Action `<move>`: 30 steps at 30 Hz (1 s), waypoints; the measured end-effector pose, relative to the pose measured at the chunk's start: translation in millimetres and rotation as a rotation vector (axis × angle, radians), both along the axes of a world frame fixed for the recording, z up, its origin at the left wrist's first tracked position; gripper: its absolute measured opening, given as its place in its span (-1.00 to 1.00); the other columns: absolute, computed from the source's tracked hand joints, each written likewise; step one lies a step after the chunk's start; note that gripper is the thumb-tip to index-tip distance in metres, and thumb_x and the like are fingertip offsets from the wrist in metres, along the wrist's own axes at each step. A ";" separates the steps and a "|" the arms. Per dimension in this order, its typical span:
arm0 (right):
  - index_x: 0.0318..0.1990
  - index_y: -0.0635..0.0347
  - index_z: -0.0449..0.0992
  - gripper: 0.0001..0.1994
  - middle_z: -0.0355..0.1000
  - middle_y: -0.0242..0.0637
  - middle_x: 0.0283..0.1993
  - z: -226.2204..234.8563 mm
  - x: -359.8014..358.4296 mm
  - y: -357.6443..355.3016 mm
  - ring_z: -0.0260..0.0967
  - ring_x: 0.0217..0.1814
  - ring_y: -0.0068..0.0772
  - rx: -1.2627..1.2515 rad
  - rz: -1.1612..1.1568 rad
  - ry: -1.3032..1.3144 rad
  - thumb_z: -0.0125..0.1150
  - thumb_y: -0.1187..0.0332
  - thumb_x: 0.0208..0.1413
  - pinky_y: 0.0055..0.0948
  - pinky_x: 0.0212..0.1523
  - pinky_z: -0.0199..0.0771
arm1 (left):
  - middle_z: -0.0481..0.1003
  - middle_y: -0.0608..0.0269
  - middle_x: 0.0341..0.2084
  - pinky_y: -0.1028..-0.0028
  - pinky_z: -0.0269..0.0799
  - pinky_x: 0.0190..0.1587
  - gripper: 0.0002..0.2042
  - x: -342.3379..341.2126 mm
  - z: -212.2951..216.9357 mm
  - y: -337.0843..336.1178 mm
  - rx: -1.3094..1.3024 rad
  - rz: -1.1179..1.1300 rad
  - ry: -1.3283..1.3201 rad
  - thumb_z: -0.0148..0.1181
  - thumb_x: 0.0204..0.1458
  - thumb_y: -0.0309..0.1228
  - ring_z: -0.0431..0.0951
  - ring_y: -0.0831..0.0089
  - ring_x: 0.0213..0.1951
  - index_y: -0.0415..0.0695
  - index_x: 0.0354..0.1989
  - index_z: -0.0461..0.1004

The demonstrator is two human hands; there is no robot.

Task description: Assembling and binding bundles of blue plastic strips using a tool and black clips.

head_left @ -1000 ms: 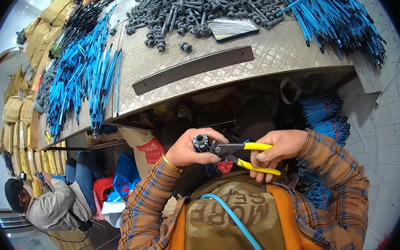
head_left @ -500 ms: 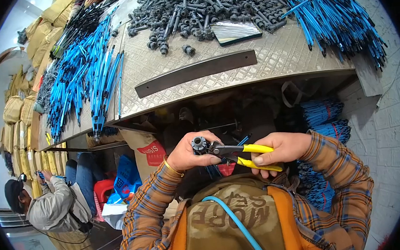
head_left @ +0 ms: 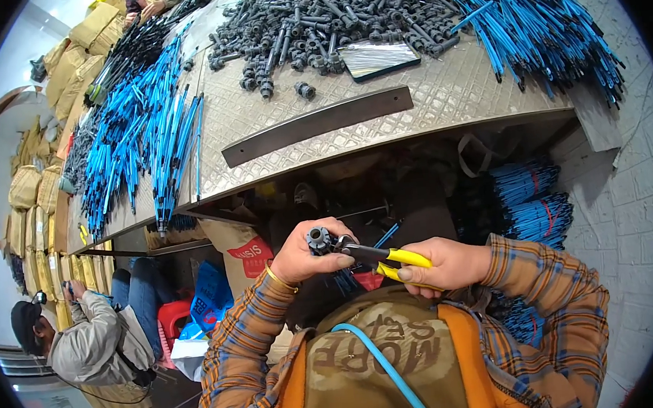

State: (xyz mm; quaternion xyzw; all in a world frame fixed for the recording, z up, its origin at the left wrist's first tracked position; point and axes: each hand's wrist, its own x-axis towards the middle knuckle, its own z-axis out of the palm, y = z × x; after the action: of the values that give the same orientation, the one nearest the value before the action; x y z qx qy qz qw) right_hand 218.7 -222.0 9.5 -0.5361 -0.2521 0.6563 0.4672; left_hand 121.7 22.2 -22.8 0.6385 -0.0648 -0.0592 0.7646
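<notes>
Just above my lap, my left hand (head_left: 298, 257) is closed round a dark grey plastic fitting (head_left: 318, 240), its ribbed round end turned upward. My right hand (head_left: 452, 265) grips the yellow handles of a pair of pliers (head_left: 410, 256). The dark jaws reach the fitting at my left fingertips; whether they bite on anything there is hidden. The handles are squeezed close together. On the table ahead lies a big heap of similar grey fittings (head_left: 313, 28), with one loose fitting (head_left: 304, 91) at its near side.
The patterned table (head_left: 457, 105) carries a dark flat bar (head_left: 316, 126), a tray of thin metal pins (head_left: 379, 58) and piles of blue rods (head_left: 542, 26). Tied blue bundles (head_left: 535, 218) stand below right. Another person (head_left: 95, 337) sits at left by a red stool (head_left: 170, 316).
The pliers' handles have come closer together in my right hand, which has moved slightly left and toward me. The left hand still holds the fitting, shifted a little left.
</notes>
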 end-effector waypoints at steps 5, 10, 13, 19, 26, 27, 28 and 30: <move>-0.27 0.18 0.36 -0.83 0.35 -0.39 -0.56 25.0 9.8 2.6 0.23 -0.63 -0.61 -0.109 0.078 -0.074 -0.01 0.27 0.19 -0.62 -0.62 0.28 | 0.50 0.27 -0.47 0.63 0.32 -0.36 -0.81 -2.6 4.3 0.1 0.063 0.005 0.011 0.26 -0.28 -0.58 0.41 0.57 -0.49 -0.22 -0.40 0.48; -0.30 0.20 0.35 -0.83 0.35 -0.35 -0.59 56.9 24.3 16.2 0.24 -0.67 -0.47 -0.168 0.222 -0.412 0.02 0.27 0.16 -0.54 -0.65 0.28 | 0.49 0.28 -0.48 0.63 0.32 -0.36 -0.79 -1.5 8.8 -1.4 0.159 0.052 0.049 0.25 -0.26 -0.57 0.40 0.58 -0.49 -0.22 -0.37 0.47; -0.31 0.22 0.35 -0.83 0.35 -0.30 -0.57 71.5 27.3 24.7 0.25 -0.67 -0.33 -0.114 0.372 -0.946 0.08 0.29 0.11 -0.47 -0.63 0.28 | 0.49 0.27 -0.49 0.62 0.32 -0.34 -0.77 2.3 11.2 -6.8 0.137 0.163 0.113 0.24 -0.24 -0.57 0.39 0.59 -0.48 -0.22 -0.33 0.46; -0.32 0.24 0.35 -0.80 0.35 -0.22 -0.49 50.6 18.4 15.5 0.27 -0.58 -0.20 -0.067 0.308 -1.319 0.14 0.30 0.03 -0.38 -0.53 0.30 | 0.48 0.24 -0.49 0.62 0.31 -0.28 -0.72 5.5 2.2 -7.6 0.149 0.219 0.055 0.23 -0.22 -0.57 0.40 0.58 -0.45 -0.23 -0.25 0.44; -0.22 0.18 0.37 -0.78 0.33 -0.16 -0.32 45.0 66.1 -45.1 0.30 -0.35 -0.13 0.009 -0.270 -1.268 0.10 0.32 -0.02 -0.27 -0.31 0.33 | 0.47 0.19 -0.50 0.57 0.32 -0.22 -0.65 -9.0 -5.4 22.1 -0.027 0.284 0.047 0.17 -0.23 -0.60 0.44 0.48 -0.43 -0.26 -0.17 0.38; -0.19 0.21 0.36 -0.75 0.34 -0.17 -0.30 36.6 78.9 -53.9 0.30 -0.36 -0.15 -0.112 -0.392 -1.468 0.12 0.34 -0.04 -0.31 -0.31 0.32 | 0.47 0.18 -0.51 0.54 0.34 -0.21 -0.67 -12.2 -9.7 24.7 -0.020 0.342 0.039 0.16 -0.22 -0.60 0.45 0.45 -0.43 -0.26 -0.18 0.38; -0.17 0.24 0.35 -0.72 0.34 -0.18 -0.29 28.3 93.5 -60.6 0.29 -0.37 -0.16 -0.234 -0.517 -1.662 0.14 0.36 -0.06 -0.34 -0.31 0.32 | 0.47 0.17 -0.51 0.51 0.36 -0.20 -0.69 -13.5 -12.6 26.4 -0.013 0.405 0.032 0.15 -0.22 -0.60 0.46 0.42 -0.43 -0.26 -0.20 0.38; -0.13 0.25 0.35 -0.68 0.35 -0.14 -0.23 12.9 126.3 -66.3 0.30 -0.29 -0.13 -0.430 -0.566 -1.775 0.15 0.35 -0.07 -0.33 -0.24 0.31 | 0.46 0.17 -0.52 0.49 0.36 -0.19 -0.71 -11.4 -13.6 30.5 -0.050 0.426 -0.015 0.14 -0.21 -0.58 0.46 0.40 -0.43 -0.25 -0.22 0.38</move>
State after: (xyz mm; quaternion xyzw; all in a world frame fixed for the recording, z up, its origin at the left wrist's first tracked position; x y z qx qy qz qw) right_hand 345.0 -288.2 22.5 -0.9537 -0.2494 -0.0949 0.1386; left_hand 110.3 52.6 -36.4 0.6191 0.0646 0.1104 0.7748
